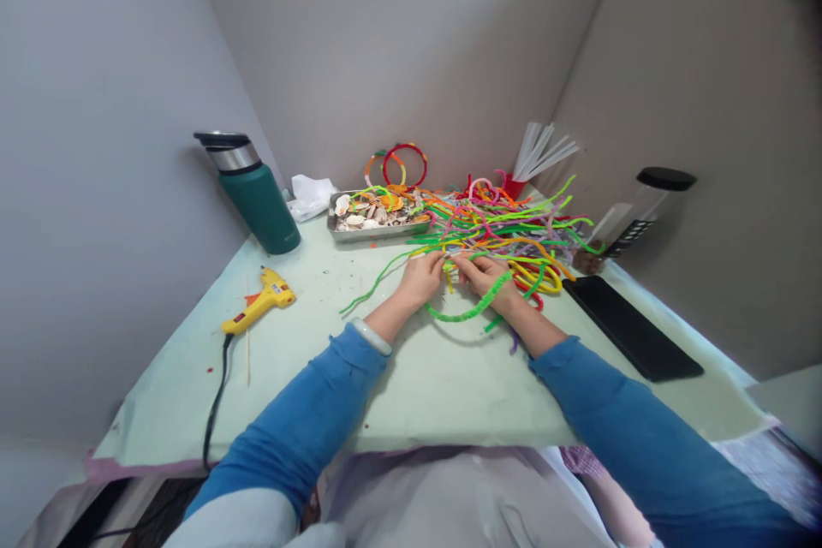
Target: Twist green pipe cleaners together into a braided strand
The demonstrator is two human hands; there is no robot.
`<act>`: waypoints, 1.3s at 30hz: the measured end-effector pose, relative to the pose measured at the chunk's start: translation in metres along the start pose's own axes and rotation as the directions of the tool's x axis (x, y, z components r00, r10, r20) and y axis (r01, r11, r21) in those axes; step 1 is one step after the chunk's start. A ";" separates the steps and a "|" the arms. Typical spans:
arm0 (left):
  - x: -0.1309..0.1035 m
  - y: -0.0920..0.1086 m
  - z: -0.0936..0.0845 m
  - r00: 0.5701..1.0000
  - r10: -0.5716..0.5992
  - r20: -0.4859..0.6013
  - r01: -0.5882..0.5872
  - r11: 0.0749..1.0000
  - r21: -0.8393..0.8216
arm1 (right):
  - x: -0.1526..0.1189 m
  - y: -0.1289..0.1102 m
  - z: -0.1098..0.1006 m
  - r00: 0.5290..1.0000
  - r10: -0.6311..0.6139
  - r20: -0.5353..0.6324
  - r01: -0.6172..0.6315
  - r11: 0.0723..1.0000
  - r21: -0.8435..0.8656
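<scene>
Close together at the front of a heap of coloured pipe cleaners (488, 218), my left hand (420, 281) and my right hand (486, 281) are both closed in a pinch. Between and below them a bright green pipe cleaner (468, 316) hangs in a fuzzy curve, one side passing over my right wrist. The fingertips nearly meet, and the exact spot where they grip is partly hidden. A short yellow piece (449, 281) shows just under the fingers. Thin green pipe cleaners (376, 295) stretch out to the left of my left hand.
A metal tray (378, 232) of shells stands behind my hands, with two pipe-cleaner rings (406, 147) against the wall. On the left are a yellow glue gun (263, 301) with its cord and a green bottle (260, 205). A black phone (633, 328) and clear bottle (635, 210) are right.
</scene>
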State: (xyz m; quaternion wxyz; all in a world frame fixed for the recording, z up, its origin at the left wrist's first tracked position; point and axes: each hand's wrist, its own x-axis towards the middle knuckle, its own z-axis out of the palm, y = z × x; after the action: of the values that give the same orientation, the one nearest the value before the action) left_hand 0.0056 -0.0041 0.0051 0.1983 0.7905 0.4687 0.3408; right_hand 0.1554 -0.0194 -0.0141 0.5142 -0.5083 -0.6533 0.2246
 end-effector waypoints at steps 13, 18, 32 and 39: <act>-0.001 0.001 0.001 1.000 0.011 0.015 -0.011 0.999 0.031 | 0.000 0.001 0.000 1.000 0.000 -0.029 0.001 1.000 0.012; -0.001 -0.002 0.003 1.000 0.002 -0.024 -0.001 1.000 0.029 | 0.000 -0.003 0.000 0.999 0.001 -0.034 -0.001 1.000 0.001; -0.002 -0.009 0.009 0.998 0.041 -0.050 -0.035 0.993 0.112 | 0.000 -0.009 -0.002 0.996 -0.066 0.054 0.069 0.996 -0.060; -0.002 -0.006 0.008 0.998 0.032 -0.048 -0.025 0.989 0.147 | 0.001 0.001 0.003 0.988 -0.151 0.037 0.151 0.989 -0.004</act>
State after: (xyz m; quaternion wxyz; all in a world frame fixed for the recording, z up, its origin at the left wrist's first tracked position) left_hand 0.0073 -0.0031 -0.0049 0.1230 0.8008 0.4858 0.3280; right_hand 0.1531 -0.0179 -0.0153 0.5158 -0.4551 -0.7000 0.1919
